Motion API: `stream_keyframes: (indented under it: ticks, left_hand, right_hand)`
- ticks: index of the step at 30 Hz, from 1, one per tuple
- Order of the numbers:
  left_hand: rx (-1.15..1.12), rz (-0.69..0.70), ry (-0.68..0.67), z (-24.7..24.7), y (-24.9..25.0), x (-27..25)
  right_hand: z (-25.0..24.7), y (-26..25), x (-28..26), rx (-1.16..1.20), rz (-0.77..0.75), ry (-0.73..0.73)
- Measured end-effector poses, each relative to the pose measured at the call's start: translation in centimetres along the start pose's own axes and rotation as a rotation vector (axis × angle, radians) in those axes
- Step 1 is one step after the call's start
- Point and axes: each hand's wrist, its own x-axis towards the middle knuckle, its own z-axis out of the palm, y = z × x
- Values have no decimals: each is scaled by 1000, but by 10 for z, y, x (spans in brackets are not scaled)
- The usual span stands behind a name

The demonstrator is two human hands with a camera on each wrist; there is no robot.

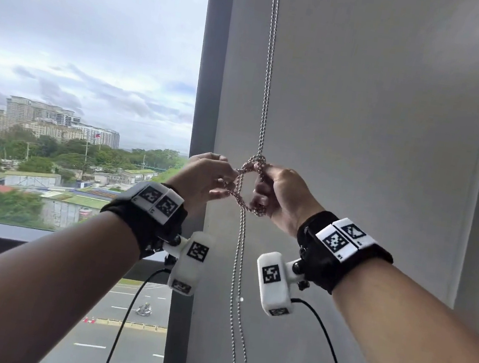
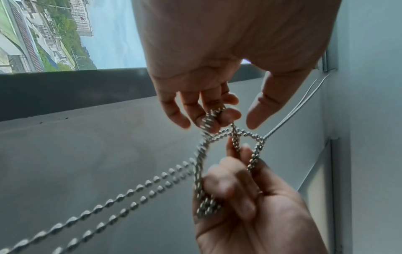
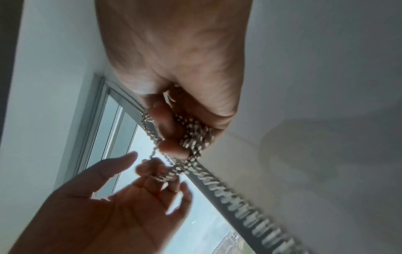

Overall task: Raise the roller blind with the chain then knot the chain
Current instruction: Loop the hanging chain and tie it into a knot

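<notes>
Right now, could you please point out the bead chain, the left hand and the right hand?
bead chain (image 1: 267, 93): head view, on the doubled strands above the loop.
left hand (image 1: 202, 176): head view, back of the hand.
right hand (image 1: 286, 198): head view, back of the hand.

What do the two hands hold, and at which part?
Both hold the bead chain at its loose knot loop: left hand pinches the left side, right hand grips the right.

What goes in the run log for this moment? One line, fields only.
stage: knotting | bead chain: loose loop, untightened | left hand: pinches loop | right hand: grips bunched chain | window: uncovered
</notes>
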Motion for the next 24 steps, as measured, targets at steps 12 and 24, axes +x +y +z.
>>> stream_keyframes:
  ticks: [12, 24]
  left_hand:
    - [385, -65, 21, -24, 9, -25]
    - [717, -359, -185, -15, -18, -38]
  right_hand:
    - [-5, 1, -3, -506, -243, 57]
    - [13, -2, 2, -374, -206, 62]
